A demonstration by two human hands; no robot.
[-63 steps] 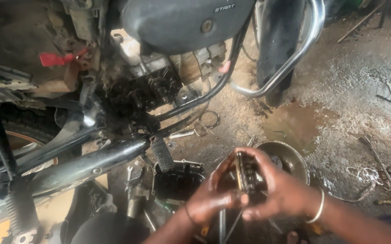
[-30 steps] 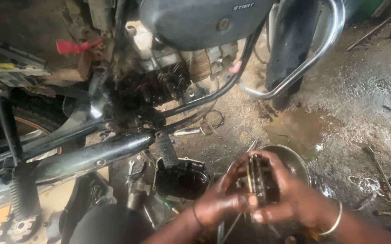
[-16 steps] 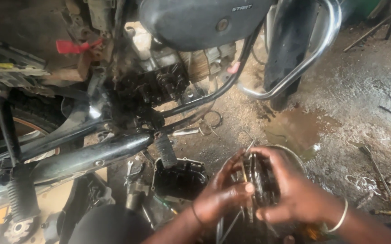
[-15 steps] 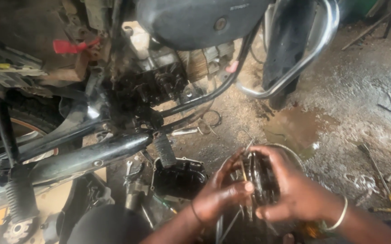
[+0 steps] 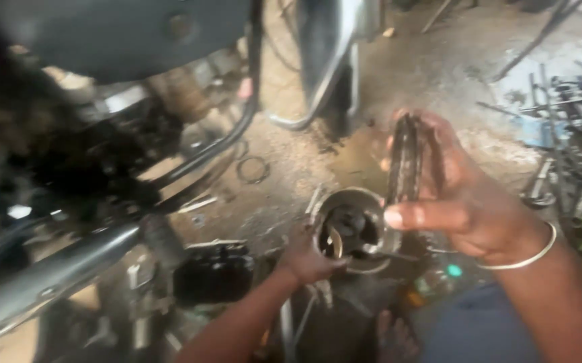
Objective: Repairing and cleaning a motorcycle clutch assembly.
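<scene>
A person's two bare hands work over a dirty workshop floor [image 5: 439, 74] beside a motorcycle [image 5: 103, 154]. The right hand [image 5: 459, 202], with a thin metal bangle [image 5: 533, 252] on its wrist, is raised and its fingers are closed around a dark, greasy stack of round plates [image 5: 405, 161] held on edge, thumb pressed along the lower side. Just below and to the left of it, the left hand [image 5: 308, 259] rests at the rim of a round metal bowl [image 5: 353, 228] on the floor, fingers curled narrowly and touching the rim; whether they pinch anything cannot be told. A loose ring [image 5: 254, 169] lies on the floor beside the motorcycle frame. Scattered metal tools [image 5: 566, 154] lie toward the right edge of the floor.
</scene>
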